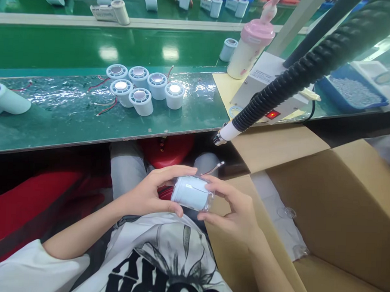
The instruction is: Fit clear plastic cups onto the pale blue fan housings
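**Currently: both hands hold one pale cylinder over the lap, below the bench edge**

Observation. The person sits at a green bench point(69, 127). The left hand point(147, 193) and right hand point(234, 210) meet over the lap, each closed on one end of a small pale-blue cylinder point(190, 192) that lies on its side between them. Left fingers curl over the top with the thumb beneath; right fingers pinch the far end, where a clear film or sleeve seems to wrap the part, though this is too blurred to confirm. A thin wire lead point(213, 168) rises from the cylinder toward the white nozzle point(226, 133) of a black ribbed hose point(298, 68), which hangs just above and apart from the hands.

Surroundings. Six like cylinders point(144, 88) stand upright in a cluster on the bench, red leads beside them. An open cardboard box point(324, 203) sits at the person's right, clear wrappers inside. A pink-lidded bottle point(251, 47) and a grey unit with a red lit switch point(272, 115) stand near the hose.

Judgement on handling. The part looks light and smooth, so a firm two-ended hold suits it. Keeping the lead clear of the fingers should avoid strain at its root. Turning the cylinder with the left while the right steadies the wrap would likely keep the film unwrinkled.
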A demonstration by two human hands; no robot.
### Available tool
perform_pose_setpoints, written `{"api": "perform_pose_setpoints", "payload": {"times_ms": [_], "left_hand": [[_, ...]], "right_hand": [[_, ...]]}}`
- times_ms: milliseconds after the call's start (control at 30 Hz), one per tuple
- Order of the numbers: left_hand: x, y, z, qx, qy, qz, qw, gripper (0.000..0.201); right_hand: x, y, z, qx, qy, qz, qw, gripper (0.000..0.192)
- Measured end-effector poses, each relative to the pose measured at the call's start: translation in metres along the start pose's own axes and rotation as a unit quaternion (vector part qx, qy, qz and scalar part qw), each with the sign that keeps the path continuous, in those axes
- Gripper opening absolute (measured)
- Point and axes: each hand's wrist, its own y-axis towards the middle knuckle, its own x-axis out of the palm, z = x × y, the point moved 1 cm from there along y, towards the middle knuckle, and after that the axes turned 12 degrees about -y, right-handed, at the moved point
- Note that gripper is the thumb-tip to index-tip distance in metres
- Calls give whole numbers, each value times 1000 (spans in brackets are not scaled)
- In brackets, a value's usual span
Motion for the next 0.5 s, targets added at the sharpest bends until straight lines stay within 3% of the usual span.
{"api": "perform_pose_setpoints", "payload": {"times_ms": [500], "left_hand": [[-2,2,4,23,61,-47,997,76]], "right_hand": [[-4,4,0,154,188,-82,967,45]]}}
